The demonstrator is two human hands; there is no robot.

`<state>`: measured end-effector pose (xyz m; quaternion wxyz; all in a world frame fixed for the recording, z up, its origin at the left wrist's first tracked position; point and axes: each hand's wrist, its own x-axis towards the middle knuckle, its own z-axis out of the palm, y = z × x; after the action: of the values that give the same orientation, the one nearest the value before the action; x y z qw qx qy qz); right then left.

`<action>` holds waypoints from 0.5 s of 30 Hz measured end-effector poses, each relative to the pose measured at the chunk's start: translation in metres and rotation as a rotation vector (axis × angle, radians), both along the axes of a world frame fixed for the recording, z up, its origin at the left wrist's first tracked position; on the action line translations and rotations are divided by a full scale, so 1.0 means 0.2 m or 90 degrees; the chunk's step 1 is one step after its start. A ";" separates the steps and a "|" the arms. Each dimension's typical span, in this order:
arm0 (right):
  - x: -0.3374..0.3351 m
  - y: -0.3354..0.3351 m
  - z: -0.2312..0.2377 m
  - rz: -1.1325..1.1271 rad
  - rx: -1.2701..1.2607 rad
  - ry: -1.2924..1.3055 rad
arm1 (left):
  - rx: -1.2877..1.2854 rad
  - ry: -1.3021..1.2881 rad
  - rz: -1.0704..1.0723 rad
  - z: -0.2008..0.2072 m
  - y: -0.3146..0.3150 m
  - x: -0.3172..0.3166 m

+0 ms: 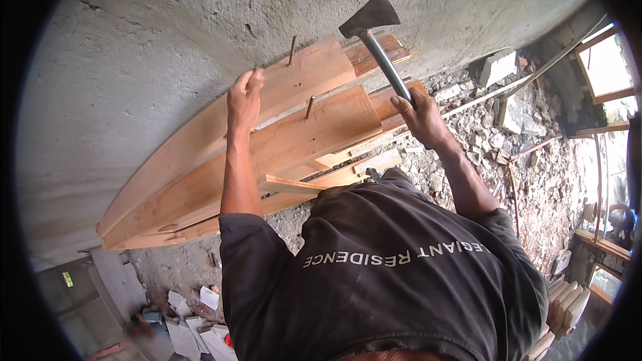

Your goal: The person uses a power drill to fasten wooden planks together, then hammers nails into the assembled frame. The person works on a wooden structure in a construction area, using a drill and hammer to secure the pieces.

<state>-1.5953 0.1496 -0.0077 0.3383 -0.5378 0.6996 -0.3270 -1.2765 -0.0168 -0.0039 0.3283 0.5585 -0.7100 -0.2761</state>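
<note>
My right hand (426,120) is closed round the grey handle of an axe (386,61). Its dark, broad blade is raised toward the wall, above the boards' right ends. Over the upper curved wooden board (200,127), my left hand (244,101) is curled with its fingers closed. The fingertips are slightly blurred, and anything between them is too small or hidden to make out. A second curved wooden board (267,150) lies nearer me, alongside the first. One thin metal rod (292,51) sticks up from the upper board, another rod (309,107) from the nearer one.
A rough grey wall (167,20) stands close behind the boards. Narrow wooden strips (351,172) lie on my side of them. Stone rubble (481,140) covers the ground at right, beside window frames (605,60). Broken pale slabs (194,334) lie at lower left.
</note>
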 end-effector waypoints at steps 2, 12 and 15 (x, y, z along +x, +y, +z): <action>0.00 0.04 -0.03 0.000 0.044 -0.016 | 0.055 0.081 -0.050 0.08 0.02 -0.12; -0.01 0.15 -0.10 -0.026 0.043 -0.061 | -0.030 0.057 -0.100 0.09 0.00 -0.32; -0.03 0.17 -0.13 -0.033 0.055 -0.072 | -0.024 0.037 -0.103 0.10 0.00 -0.31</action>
<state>-1.6005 0.1836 -0.0330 0.3916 -0.4851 0.7063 -0.3354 -1.3377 -0.0175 0.0166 0.3357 0.4846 -0.7483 -0.3043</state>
